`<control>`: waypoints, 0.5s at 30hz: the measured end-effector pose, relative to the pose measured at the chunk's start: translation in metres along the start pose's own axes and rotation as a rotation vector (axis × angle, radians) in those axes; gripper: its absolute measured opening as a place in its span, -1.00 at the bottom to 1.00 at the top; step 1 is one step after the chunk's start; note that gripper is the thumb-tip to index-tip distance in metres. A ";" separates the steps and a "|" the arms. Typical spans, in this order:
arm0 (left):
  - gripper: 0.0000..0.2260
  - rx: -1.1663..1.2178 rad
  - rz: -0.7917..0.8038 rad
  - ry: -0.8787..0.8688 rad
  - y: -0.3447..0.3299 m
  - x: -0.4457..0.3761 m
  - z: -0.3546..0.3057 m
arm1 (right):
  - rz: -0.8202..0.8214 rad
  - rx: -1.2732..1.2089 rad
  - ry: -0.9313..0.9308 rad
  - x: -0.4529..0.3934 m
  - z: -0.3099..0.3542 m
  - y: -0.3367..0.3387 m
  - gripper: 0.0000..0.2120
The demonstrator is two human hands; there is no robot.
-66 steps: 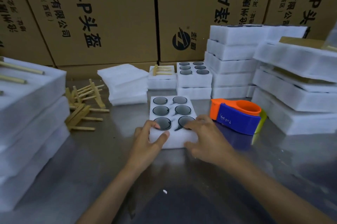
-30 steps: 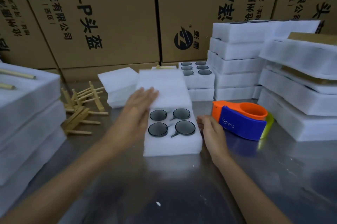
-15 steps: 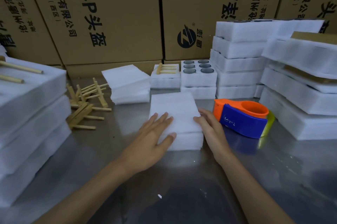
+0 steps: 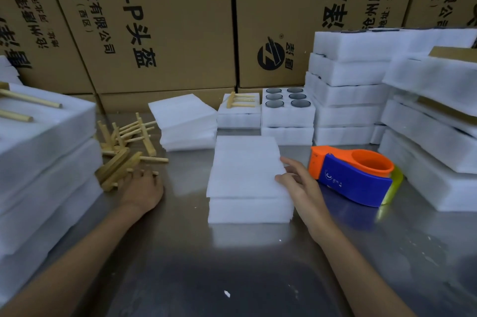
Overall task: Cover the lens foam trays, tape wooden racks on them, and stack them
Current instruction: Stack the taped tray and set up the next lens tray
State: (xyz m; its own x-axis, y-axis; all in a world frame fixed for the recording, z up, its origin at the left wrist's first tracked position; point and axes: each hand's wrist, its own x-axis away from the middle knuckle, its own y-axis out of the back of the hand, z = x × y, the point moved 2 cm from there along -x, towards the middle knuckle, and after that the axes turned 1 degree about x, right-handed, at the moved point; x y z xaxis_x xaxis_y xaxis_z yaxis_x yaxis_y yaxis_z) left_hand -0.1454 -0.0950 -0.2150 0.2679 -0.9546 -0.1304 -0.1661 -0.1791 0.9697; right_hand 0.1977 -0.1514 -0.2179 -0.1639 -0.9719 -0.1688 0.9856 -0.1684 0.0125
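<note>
The covered foam tray (image 4: 249,209) sits at the middle of the steel bench (image 4: 232,265), its white foam cover sheet (image 4: 245,167) lying flat on top and hiding the lenses. The right hand (image 4: 299,182) is at the tray's 3 o'clock edge, fingers relaxed and resting against the sheet's right border, gripping nothing. The left hand (image 4: 140,189) is well apart from the tray at its 9 o'clock, reaching into the pile of wooden racks (image 4: 124,151); its fingertips touch the nearest rack, but whether they have closed on it cannot be told. The orange and blue tape dispenser (image 4: 353,177) stands just beside the right hand at 3 o'clock. Half a second earlier the left hand lay flat on the cover sheet; it has since moved off to the racks, while the right hand has stayed at the tray's edge.
</note>
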 end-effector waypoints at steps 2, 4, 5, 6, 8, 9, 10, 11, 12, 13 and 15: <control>-0.68 0.074 -0.052 -0.112 0.002 0.013 -0.008 | 0.003 -0.001 0.000 0.000 -0.001 0.000 -0.66; -0.67 0.159 -0.084 -0.218 0.006 0.030 -0.017 | 0.003 -0.004 -0.002 -0.001 -0.001 0.000 -0.66; -0.65 0.157 -0.098 -0.269 0.008 0.038 -0.020 | 0.004 -0.003 -0.002 0.000 -0.001 0.000 -0.66; -0.64 0.116 -0.112 -0.312 0.010 0.045 -0.023 | 0.004 -0.001 -0.001 0.000 -0.001 0.000 -0.66; -0.59 0.068 -0.143 -0.337 0.011 0.054 -0.022 | 0.005 0.003 -0.001 0.000 0.000 0.000 -0.66; -0.55 0.077 -0.147 -0.311 0.011 0.056 -0.019 | 0.006 0.002 -0.004 0.001 0.000 0.000 -0.66; -0.47 0.098 -0.129 -0.266 0.010 0.057 -0.015 | 0.005 -0.001 -0.006 0.001 0.000 0.001 -0.66; -0.38 0.127 -0.077 -0.209 0.009 0.056 -0.010 | 0.004 -0.001 -0.008 0.001 0.000 0.001 -0.65; -0.26 0.163 0.004 -0.154 0.008 0.054 -0.005 | 0.002 0.000 -0.009 0.001 0.001 0.001 -0.65; -0.16 0.188 0.086 -0.122 0.007 0.052 -0.001 | 0.001 0.001 -0.010 0.001 0.001 0.001 -0.66; -0.08 0.174 0.193 -0.131 0.004 0.051 0.006 | -0.002 0.005 -0.013 0.002 0.002 0.000 -0.66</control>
State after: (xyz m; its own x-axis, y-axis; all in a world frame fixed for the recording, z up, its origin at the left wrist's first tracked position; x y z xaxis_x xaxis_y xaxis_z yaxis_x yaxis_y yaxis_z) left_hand -0.1379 -0.1457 -0.2190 0.0922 -0.9956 0.0160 -0.3655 -0.0188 0.9306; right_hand 0.1976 -0.1536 -0.2165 -0.1664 -0.9737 -0.1557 0.9851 -0.1711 0.0171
